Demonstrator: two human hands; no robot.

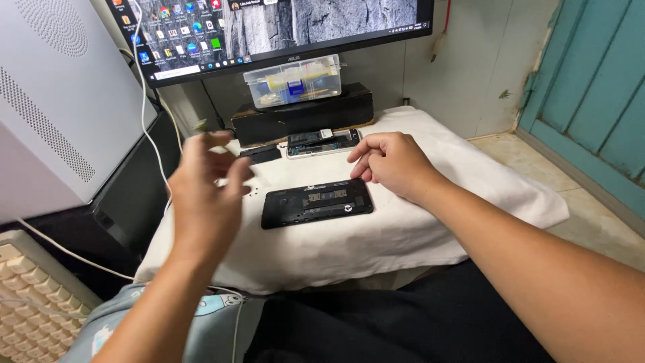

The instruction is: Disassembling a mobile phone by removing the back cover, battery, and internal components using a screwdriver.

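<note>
Surface: white cloth over a low table, monitor behind.
Left hand: raised, blurred, fingers loose, grasping nothing.
Right hand: relaxed, resting beside opened black phone.
Hidden: 2nd opened phone partly behind fingers.
Container: clear plastic box, contents unclear.

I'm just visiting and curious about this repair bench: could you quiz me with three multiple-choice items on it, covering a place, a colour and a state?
1. Where does the opened black phone lie?
A. on the white cloth
B. on the floor
C. on the keyboard

2. What colour is the door at right?
A. red
B. teal
C. yellow

3. What is the right hand doing?
A. lifting the phone
B. resting at the phone's upper right corner
C. typing

Answers: 1 A, the white cloth lies beneath it; 2 B, its panels are teal; 3 B, its fingers are curled there.
</note>
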